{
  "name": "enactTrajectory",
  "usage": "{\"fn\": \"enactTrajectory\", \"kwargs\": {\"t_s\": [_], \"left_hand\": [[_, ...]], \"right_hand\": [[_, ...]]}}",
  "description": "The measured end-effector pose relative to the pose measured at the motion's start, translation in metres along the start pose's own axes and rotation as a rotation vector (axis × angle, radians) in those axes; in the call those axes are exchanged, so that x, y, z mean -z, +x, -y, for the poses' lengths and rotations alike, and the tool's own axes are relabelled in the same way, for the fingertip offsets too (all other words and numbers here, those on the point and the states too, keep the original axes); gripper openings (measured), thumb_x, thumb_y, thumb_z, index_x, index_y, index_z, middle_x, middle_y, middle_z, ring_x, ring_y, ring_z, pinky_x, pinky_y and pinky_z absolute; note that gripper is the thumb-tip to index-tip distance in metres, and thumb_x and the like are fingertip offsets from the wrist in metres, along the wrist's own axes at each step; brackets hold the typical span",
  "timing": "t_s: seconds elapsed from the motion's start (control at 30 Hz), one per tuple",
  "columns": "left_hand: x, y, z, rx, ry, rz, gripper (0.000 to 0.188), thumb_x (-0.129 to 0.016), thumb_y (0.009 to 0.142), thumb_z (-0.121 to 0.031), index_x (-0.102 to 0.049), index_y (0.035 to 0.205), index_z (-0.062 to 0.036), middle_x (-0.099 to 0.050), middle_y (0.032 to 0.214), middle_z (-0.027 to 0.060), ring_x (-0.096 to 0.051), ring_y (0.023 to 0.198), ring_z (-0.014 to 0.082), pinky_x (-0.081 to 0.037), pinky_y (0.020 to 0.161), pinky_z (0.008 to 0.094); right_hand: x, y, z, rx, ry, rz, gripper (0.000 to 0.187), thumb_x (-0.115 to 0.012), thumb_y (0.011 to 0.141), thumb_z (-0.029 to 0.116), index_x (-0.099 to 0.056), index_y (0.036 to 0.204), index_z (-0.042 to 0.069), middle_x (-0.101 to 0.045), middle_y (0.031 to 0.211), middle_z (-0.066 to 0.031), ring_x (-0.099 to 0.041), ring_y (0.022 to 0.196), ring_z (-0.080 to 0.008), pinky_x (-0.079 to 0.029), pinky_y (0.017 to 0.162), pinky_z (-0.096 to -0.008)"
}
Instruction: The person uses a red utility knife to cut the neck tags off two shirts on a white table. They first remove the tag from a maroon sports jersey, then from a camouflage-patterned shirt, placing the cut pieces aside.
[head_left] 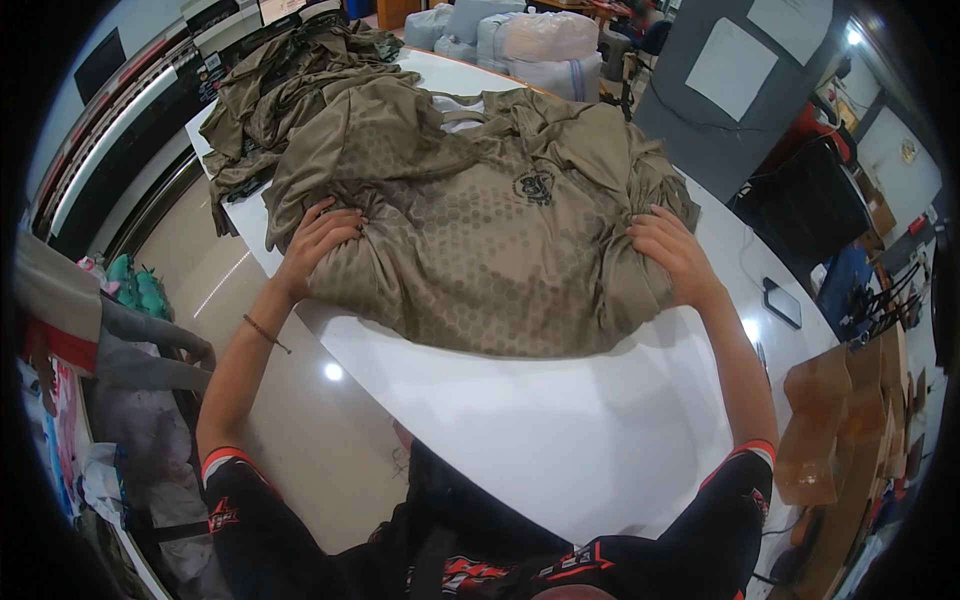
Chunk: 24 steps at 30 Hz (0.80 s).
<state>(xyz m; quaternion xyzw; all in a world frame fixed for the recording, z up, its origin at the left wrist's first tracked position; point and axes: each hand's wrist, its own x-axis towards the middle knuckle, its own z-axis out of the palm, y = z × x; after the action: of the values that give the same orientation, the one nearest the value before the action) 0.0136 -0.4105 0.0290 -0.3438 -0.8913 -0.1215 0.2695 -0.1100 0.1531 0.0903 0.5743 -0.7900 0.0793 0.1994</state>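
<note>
Looks like your left hand [322, 240] and right hand [672, 252] had fingers gripping bunched sides of the olive shirt [490, 270], spread between them; uneven tugging could've skewed it or dragged the clothing heap [275, 95] beyond your left fingertips.

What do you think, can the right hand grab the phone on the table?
Probably yes: only bare white table lies between the right hand and the phone, though that hand would first have to leave the shirt.

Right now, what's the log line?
left hand: on olive hexagon-print shirt; right hand: on same shirt; shirt: on white table
</note>
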Motion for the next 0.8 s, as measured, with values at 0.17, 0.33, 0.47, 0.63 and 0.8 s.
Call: {"fn": "enactTrajectory", "kwargs": {"t_s": [0.17, 0.33, 0.47, 0.63, 0.8], "left_hand": [[-0.011, 0.002, -0.003, 0.042, -0.119, -0.209, 0.082, -0.079, 0.056, -0.063, -0.063, 0.108, -0.0021, -0.069, 0.105, 0.0166, -0.068, 0.104, 0.0366, -0.043, 0.107, 0.0541], [0.018, -0.002, -0.040, 0.015, -0.136, -0.356, 0.075, -0.078, 0.065, -0.059, -0.065, 0.105, 0.0022, -0.068, 0.094, 0.0172, -0.069, 0.093, 0.0389, -0.050, 0.100, 0.0503], [0.022, -0.031, -0.074, 0.148, -0.162, -0.622, 0.051, -0.071, 0.083, -0.039, -0.064, 0.107, 0.0056, -0.069, 0.092, 0.0161, -0.070, 0.091, 0.0343, -0.054, 0.094, 0.0435], [0.028, -0.081, -0.091, 0.272, -0.634, -0.767, 0.056, -0.069, 0.090, -0.023, -0.053, 0.136, 0.0054, -0.062, 0.134, 0.0168, -0.059, 0.125, 0.0343, -0.046, 0.108, 0.0454], [0.088, -0.052, -0.110, 0.176, -0.605, -0.768, 0.060, -0.070, 0.090, -0.025, -0.050, 0.140, 0.0017, -0.058, 0.140, 0.0168, -0.054, 0.130, 0.0337, -0.043, 0.111, 0.0442]], "right_hand": [[0.003, 0.002, 0.014, -0.145, 0.110, -0.010, 0.073, -0.082, 0.042, 0.028, -0.068, 0.111, 0.007, -0.067, 0.112, -0.0090, -0.059, 0.104, -0.0315, -0.042, 0.092, -0.0422], [0.011, -0.021, 0.045, -0.170, 0.241, -0.234, 0.056, -0.082, 0.060, 0.032, -0.070, 0.106, 0.003, -0.069, 0.104, -0.0134, -0.064, 0.094, -0.0309, -0.046, 0.085, -0.0389], [0.025, -0.055, 0.082, -0.417, 0.588, -0.446, 0.052, -0.082, 0.062, 0.031, -0.070, 0.102, -0.001, -0.070, 0.104, -0.0145, -0.065, 0.092, -0.0259, -0.049, 0.086, -0.0369], [0.054, -0.064, 0.111, -0.439, 0.657, -0.628, 0.025, -0.067, 0.086, 0.018, -0.068, 0.095, -0.006, -0.069, 0.097, -0.0158, -0.065, 0.091, -0.0234, -0.049, 0.084, -0.0331], [0.112, -0.063, 0.115, -0.414, 0.765, -0.725, 0.030, -0.068, 0.087, 0.022, -0.064, 0.102, -0.004, -0.067, 0.106, -0.0166, -0.062, 0.098, -0.0239, -0.048, 0.087, -0.0336]]}}
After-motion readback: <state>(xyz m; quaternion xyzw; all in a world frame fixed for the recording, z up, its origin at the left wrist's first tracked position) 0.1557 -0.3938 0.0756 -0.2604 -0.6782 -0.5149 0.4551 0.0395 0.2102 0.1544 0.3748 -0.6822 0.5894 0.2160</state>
